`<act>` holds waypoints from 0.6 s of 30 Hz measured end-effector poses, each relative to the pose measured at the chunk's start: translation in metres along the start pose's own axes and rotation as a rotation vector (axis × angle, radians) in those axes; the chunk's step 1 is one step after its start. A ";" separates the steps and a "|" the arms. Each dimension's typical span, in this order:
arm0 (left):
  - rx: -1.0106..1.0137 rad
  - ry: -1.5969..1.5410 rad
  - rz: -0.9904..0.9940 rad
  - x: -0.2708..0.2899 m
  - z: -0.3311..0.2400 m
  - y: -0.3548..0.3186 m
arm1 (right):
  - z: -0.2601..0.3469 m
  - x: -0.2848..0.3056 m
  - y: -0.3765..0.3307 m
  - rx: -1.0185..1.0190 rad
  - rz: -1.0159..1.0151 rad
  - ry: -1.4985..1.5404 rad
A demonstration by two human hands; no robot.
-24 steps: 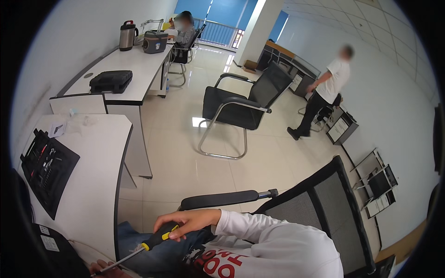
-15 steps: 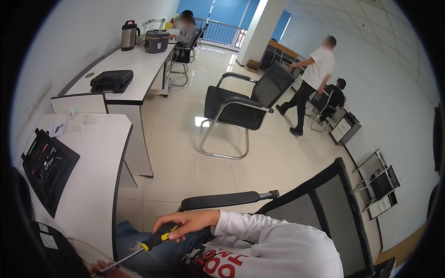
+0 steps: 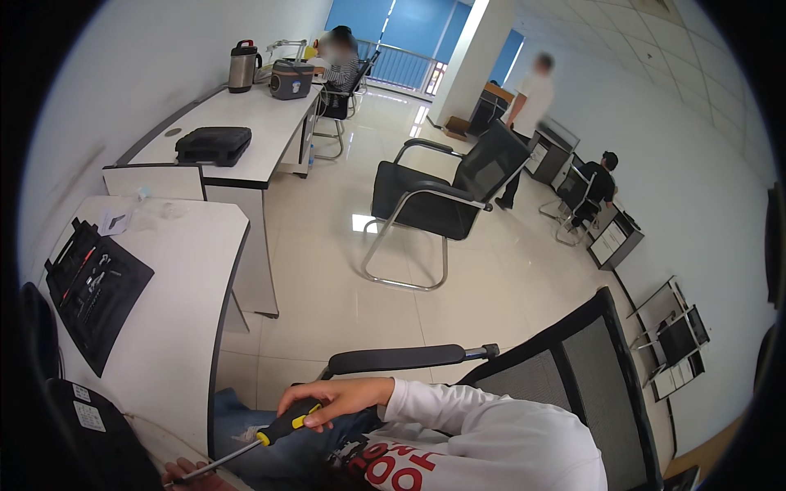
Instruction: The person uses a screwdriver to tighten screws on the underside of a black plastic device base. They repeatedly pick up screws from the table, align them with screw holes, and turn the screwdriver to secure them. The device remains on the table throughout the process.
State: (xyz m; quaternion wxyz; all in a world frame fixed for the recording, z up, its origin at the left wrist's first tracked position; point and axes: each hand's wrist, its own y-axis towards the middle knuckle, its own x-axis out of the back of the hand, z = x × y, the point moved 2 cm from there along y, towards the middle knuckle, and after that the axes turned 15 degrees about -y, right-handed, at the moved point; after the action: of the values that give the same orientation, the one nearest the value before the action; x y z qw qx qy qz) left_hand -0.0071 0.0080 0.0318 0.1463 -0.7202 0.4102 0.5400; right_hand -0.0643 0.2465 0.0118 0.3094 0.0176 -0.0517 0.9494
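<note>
Since the earlier frames the standing person in the white top (image 3: 532, 98) has walked from the right side to the far middle of the room, and the view has swung so the far desks sit more centrally; the near hands and the tool have hardly shifted.

Nearest, at the lower edge, the right hand (image 3: 340, 398) is curled around the black-and-yellow ribbed handle of a screwdriver (image 3: 262, 436), whose thin steel shaft slants down and left. Its tip ends at the left hand (image 3: 192, 472), only the fingers of which show at the bottom edge; whether that hand is open or closed I cannot tell. A white sleeve and a white shirt with red print fill the near right, over blue jeans. Just beyond the hand runs a padded black armrest (image 3: 401, 358) of a mesh-backed chair.

On the left, a smooth white desk (image 3: 176, 327) carries an open black tool case (image 3: 90, 286) lying flat, with small tools held in its slots. Farther off stands a black chair on a bent chrome frame (image 3: 438, 196) on glossy pale tiles. A longer white desk (image 3: 254, 135) bears a black zipped bag (image 3: 214, 145), a steel kettle (image 3: 241, 67) and a dark box-shaped pouch (image 3: 292, 79).
</note>
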 end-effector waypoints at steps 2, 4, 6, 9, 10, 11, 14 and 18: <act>-0.006 -0.026 -0.002 0.003 -0.001 0.000 | -0.001 -0.001 0.003 0.000 0.004 0.006; 0.000 -0.031 0.018 0.004 -0.002 0.002 | -0.001 -0.002 0.005 -0.001 0.004 0.005; -0.002 -0.039 0.023 0.005 -0.002 0.002 | 0.001 -0.002 0.005 -0.004 0.000 -0.003; -0.003 -0.047 0.009 0.006 -0.002 0.002 | 0.000 -0.003 0.006 0.011 0.009 0.003; 0.005 -0.044 0.006 0.004 -0.003 0.002 | -0.001 -0.003 0.006 0.012 0.014 0.006; 0.012 -0.040 0.003 0.003 -0.003 0.002 | -0.003 -0.003 0.007 0.012 0.019 0.009; 0.020 -0.030 -0.023 0.003 -0.003 0.000 | -0.001 -0.003 0.004 0.000 0.018 0.011; -0.005 -0.046 -0.012 0.008 -0.004 0.000 | 0.002 -0.003 0.005 0.002 0.023 0.020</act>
State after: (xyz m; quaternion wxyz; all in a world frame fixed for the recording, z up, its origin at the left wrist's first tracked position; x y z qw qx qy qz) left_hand -0.0040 0.0024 0.0260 0.1573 -0.7103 0.4010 0.5567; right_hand -0.0650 0.2409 0.0130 0.2991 0.0076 -0.0479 0.9530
